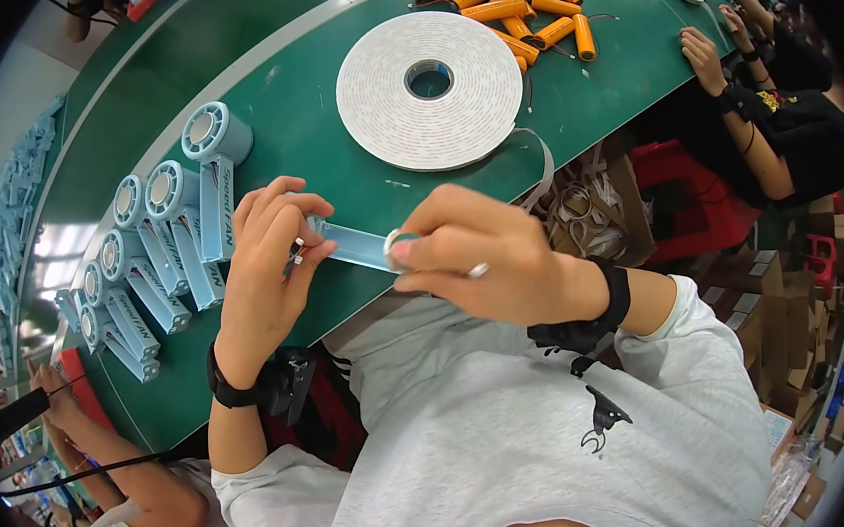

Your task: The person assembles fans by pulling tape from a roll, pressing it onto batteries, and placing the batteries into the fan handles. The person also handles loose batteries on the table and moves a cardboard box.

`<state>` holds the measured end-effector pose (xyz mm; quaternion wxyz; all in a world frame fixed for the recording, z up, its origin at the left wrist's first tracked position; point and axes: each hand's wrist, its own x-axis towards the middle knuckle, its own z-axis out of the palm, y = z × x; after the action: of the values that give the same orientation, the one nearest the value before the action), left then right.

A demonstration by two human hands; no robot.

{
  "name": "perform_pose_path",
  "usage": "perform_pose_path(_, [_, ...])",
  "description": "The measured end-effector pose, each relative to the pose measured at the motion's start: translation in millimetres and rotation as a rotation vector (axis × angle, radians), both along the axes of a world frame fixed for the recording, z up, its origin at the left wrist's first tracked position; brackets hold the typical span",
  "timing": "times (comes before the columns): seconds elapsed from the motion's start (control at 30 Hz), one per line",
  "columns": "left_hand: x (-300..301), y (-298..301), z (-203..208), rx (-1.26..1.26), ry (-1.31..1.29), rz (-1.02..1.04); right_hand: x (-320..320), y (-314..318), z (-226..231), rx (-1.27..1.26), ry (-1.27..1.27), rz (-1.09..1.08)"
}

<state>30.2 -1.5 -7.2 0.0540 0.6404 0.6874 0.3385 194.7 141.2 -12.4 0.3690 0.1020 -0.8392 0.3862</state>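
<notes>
My left hand (271, 240) is closed around the far-left end of a light-blue handheld fan housing (358, 246), its fan head mostly hidden by my fingers. Thin wires with a small white connector (298, 248) stick out by my left thumb. My right hand (483, 254) is closed at the other end of the housing, pinching a curved white strip (392, 248) that looks like tape. A white tip (480, 270) pokes out below its fingers. Just beyond my hands lies a large roll of white tape (378, 79), its loose end (542, 159) trailing over the table edge.
Several light-blue fans (217, 135) lie in a row on the green table (293, 132) at left. Orange wired battery cells (499, 9) are heaped at the back. A carton (597, 214) of tape scraps and a red stool (693, 202) stand right. Co-workers' hands (701, 59) show nearby.
</notes>
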Motion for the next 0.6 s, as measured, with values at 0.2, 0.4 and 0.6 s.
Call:
perform_pose_path(0.2, [3, 3, 1, -0.009, -0.004, 0.021, -1, -11, 15, 0.249, -0.28, -0.044])
perform_pose_path(0.4, [9, 2, 6, -0.093, -0.288, 0.156, -28, 6, 12, 0.283, -0.484, 0.196])
perform_pose_path(0.6, [-2, -2, -2, 0.063, -0.495, 0.155, -42, 11, -10, -0.092, -0.792, 0.302])
